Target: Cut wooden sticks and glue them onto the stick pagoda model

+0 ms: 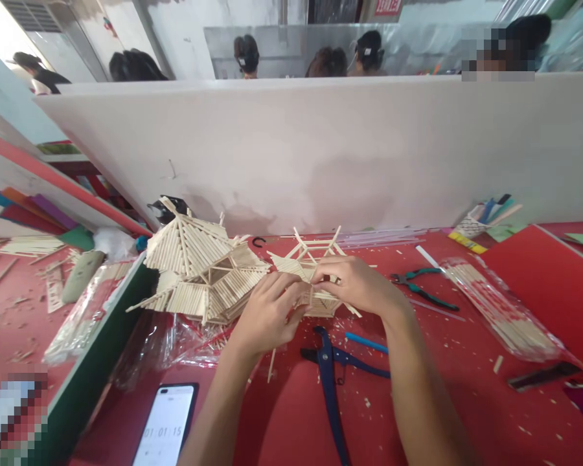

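A small, partly roofed model made of wooden sticks (319,246) stands on the red table, with bare sticks jutting out at its top. My left hand (271,312) is at its left front, fingers curled and closed on its edge. From the right, my right hand (355,282) pinches at the front of the same model, its fingertips close to those of the left. Whether a loose stick is between the fingertips is hidden. Left of my hands rests a larger pagoda-like stick model (187,252) with tiered, slatted roofs.
Near my forearms lie a blue cutter (326,362), a blue tube (366,342) and a phone (168,421) showing a timer. Green-handled pliers (427,285) and a bag of sticks (502,310) are on the right. A white partition (291,142) stands behind; people's heads show beyond it.
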Demonstrator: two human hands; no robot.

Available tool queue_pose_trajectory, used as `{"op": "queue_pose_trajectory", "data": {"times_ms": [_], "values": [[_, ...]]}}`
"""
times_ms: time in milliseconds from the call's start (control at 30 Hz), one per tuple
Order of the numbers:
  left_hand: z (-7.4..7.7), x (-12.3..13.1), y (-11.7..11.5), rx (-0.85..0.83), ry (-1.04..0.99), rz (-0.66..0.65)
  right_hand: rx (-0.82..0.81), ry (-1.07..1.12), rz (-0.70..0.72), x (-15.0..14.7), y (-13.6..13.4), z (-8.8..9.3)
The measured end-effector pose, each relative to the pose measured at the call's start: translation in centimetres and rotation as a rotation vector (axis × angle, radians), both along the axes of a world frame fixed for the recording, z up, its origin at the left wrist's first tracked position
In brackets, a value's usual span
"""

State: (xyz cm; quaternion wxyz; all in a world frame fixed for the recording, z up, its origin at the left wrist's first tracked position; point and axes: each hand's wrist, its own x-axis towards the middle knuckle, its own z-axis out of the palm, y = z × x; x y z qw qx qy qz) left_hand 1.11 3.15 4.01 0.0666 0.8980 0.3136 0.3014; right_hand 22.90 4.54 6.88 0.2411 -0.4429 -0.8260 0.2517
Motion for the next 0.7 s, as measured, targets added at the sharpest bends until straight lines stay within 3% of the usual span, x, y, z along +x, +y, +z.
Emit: {"op": "queue_pose_trajectory", "data": {"times_ms": [700], "values": [[-0.40, 0.08, -0.05, 0.012, 0.004, 0.032, -0.051, 0.027, -0.042, 0.09, 0.28, -0.30]]}}
